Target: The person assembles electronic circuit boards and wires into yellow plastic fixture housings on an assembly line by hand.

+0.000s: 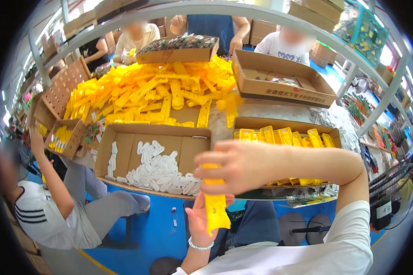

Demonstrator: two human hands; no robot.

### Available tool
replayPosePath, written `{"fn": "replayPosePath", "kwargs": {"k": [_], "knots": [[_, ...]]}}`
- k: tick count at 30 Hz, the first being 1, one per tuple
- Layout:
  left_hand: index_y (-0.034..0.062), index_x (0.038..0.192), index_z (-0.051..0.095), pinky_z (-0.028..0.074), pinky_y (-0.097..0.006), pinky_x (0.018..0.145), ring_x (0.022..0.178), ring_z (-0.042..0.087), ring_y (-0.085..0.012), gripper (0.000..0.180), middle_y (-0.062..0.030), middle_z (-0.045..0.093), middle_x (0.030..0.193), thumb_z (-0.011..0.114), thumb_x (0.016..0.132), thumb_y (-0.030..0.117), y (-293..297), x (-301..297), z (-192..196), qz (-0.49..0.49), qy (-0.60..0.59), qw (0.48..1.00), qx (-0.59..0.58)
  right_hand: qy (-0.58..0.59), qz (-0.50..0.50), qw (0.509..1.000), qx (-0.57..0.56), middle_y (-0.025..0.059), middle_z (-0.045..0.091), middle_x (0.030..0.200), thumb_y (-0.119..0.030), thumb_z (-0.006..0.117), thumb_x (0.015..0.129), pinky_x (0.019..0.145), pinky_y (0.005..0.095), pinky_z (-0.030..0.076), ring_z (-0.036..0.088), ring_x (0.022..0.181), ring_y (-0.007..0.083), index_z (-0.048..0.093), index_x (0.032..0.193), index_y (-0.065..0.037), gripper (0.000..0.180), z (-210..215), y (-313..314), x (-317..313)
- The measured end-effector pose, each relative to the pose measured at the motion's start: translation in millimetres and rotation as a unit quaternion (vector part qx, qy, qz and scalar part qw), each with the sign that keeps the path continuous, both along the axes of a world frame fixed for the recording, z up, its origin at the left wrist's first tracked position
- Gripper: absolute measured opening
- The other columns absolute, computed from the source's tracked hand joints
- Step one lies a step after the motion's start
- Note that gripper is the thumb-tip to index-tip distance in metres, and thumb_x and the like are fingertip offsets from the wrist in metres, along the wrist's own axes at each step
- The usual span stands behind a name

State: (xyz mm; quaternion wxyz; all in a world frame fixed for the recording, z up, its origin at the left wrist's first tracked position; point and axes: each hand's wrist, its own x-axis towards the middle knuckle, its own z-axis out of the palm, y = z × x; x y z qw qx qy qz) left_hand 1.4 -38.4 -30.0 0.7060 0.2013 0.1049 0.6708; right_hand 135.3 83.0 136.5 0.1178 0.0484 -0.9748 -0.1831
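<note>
Both hands are gripping one long yellow plastic strip (214,201), held upright in front of the body. The right hand (234,166) is clenching around its upper end, fingers wrapped over the top; the left hand (201,219), wearing a bead bracelet (200,246), is cupping and pressing its lower half from behind. Just behind the grip, a shallow cardboard tray (124,151) is holding loose white plastic pieces (158,173); to the right of the grip, a second box (284,124) is carrying yellow parts standing in a row (284,136). Farther out, a large heap of yellow strips (156,94) is covering the table. Judged risks: the strip is hanging over the blue floor (156,229), beyond the table edge, so a slackening grip would be dropping it there; uneven pressure from the two hands could be bending or snapping it.
</note>
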Motion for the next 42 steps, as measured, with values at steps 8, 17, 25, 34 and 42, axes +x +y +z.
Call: {"fn": "replayPosePath", "kwargs": {"k": [8, 17, 25, 34, 42], "knots": [[0.0043, 0.123, 0.042, 0.052, -0.035, 0.058, 0.064, 0.061, -0.0223, 0.044, -0.0146, 0.059, 0.095, 0.068, 0.088, 0.015, -0.4, 25.6, 15.3, -0.17, 0.06, 0.984, 0.001, 0.042, -0.113, 0.983, -0.139, 0.0073, 0.061, 0.123, -0.014, 0.066, 0.08, 0.092, 0.0399, 0.051, 0.051, 0.121, 0.0287, 0.061, 0.118, -0.013, 0.038, 20.1, 23.7, 59.1], [0.0112, 0.148, 0.025, 0.057, -0.041, 0.063, 0.07, 0.065, -0.0283, 0.074, -0.0157, 0.061, 0.088, 0.069, 0.088, 0.012, -4.7, 12.0, 4.3, -0.046, 0.126, 0.991, 0.019, 0.168, -0.557, 0.807, -0.099, 0.0136, 0.07, 0.093, -0.006, 0.06, 0.078, 0.08, 0.0396, 0.052, 0.067, 0.087, 0.0317, 0.069, 0.102, -0.006, 0.026, 44.4, 272.3, 285.4], [0.0094, 0.147, 0.027, 0.056, -0.041, 0.061, 0.067, 0.064, -0.0261, 0.069, -0.0138, 0.06, 0.086, 0.066, 0.091, 0.019, -1.6, 5.9, 18.5, 0.041, 0.164, 0.985, 0.019, 0.045, -0.635, 0.729, -0.251, 0.015, 0.069, 0.102, -0.003, 0.063, 0.073, 0.086, 0.0388, 0.052, 0.065, 0.1, 0.0308, 0.069, 0.103, -0.006, 0.03, -4.8, 285.8, 265.3], [0.0073, 0.142, 0.035, 0.056, -0.039, 0.063, 0.068, 0.064, -0.0236, 0.062, -0.0135, 0.062, 0.088, 0.067, 0.089, 0.013, 7.1, 6.5, 20.5, 0.034, 0.114, 0.993, -0.006, 0.109, -0.512, 0.824, -0.218, 0.0171, 0.069, 0.095, -0.017, 0.063, 0.081, 0.08, 0.0408, 0.053, 0.067, 0.092, 0.0292, 0.069, 0.097, -0.002, 0.023, 30.9, 275.4, 183.3], [0.007, 0.143, 0.034, 0.056, -0.039, 0.062, 0.066, 0.064, -0.0228, 0.063, -0.0126, 0.062, 0.086, 0.065, 0.089, 0.011, 1.8, -3.0, 29.1, 0.076, 0.11, 0.991, 0.018, 0.022, -0.514, 0.803, -0.301, 0.0162, 0.068, 0.073, -0.014, 0.076, 0.068, 0.06, 0.034, 0.055, 0.068, 0.067, 0.0245, 0.07, 0.087, 0.005, 0.027, 17.3, 288.3, 147.7]]}}
